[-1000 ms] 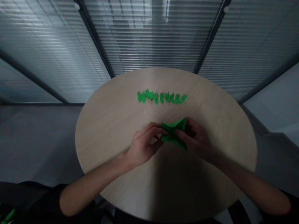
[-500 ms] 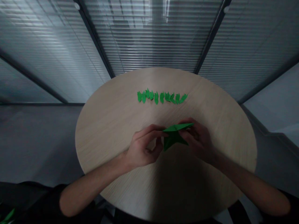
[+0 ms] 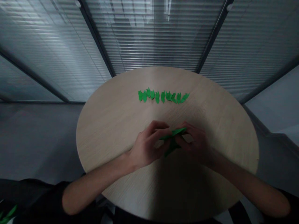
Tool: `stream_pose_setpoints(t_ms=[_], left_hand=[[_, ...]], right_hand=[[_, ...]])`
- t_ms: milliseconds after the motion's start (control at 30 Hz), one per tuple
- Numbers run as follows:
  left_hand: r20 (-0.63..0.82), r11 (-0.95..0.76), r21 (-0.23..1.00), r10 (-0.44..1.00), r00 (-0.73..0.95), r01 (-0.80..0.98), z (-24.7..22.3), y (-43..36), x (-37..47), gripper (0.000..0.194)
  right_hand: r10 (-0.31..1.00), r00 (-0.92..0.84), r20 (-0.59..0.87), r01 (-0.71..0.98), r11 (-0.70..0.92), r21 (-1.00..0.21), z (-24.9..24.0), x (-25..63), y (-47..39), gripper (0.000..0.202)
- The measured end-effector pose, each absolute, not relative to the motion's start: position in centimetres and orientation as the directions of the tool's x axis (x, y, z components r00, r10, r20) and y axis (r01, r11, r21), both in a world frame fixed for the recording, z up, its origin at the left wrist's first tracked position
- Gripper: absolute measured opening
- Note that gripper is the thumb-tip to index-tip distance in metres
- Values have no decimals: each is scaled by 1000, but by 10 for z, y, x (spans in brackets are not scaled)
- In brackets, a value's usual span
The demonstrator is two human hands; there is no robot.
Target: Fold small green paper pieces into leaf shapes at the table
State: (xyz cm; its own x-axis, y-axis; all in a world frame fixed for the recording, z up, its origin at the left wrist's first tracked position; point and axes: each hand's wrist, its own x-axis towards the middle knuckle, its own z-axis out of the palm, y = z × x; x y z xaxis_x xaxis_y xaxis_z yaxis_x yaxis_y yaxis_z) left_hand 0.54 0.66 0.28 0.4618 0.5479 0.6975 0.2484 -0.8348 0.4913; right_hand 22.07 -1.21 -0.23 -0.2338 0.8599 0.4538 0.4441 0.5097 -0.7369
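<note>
A folded piece of green paper [image 3: 173, 143] is held between my two hands above the near middle of the table. My left hand [image 3: 150, 144] pinches its left side with the fingertips. On the other side, my right hand [image 3: 195, 141] grips the paper near its upper right edge. Fingers cover much of the paper, and its lower point hangs below them. Farther back lies a row of several small folded green paper pieces [image 3: 163, 97], apart from both hands.
The round wooden table [image 3: 105, 115] fills the middle of the view. Behind it stand glass panels with blinds [image 3: 154, 46] and dark frames. Something green [image 3: 10, 213] shows at the lower left corner, its kind unclear.
Both hands have drawn closer together around the green paper. Its open star-like outline is now narrower and more covered by fingers. The row of small pieces stays in place.
</note>
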Motion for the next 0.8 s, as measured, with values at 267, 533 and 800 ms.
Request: stream_pose_setpoints(t_ms=[267,533,800], left_hand=[[680,-818,528,569,462,229,-1,7,3,20],[689,-833,506,546,477,223,-1,7,3,21],[704,-838,504,539,462,209,0,7,3,22]], right_hand=[[817,-287,500,441,576,-688,-1,221,-13,6],[797,-304,521,433,603,-670,0,220,-13,11],[780,-292,554,417,625,-660,-4,219,-13,8]])
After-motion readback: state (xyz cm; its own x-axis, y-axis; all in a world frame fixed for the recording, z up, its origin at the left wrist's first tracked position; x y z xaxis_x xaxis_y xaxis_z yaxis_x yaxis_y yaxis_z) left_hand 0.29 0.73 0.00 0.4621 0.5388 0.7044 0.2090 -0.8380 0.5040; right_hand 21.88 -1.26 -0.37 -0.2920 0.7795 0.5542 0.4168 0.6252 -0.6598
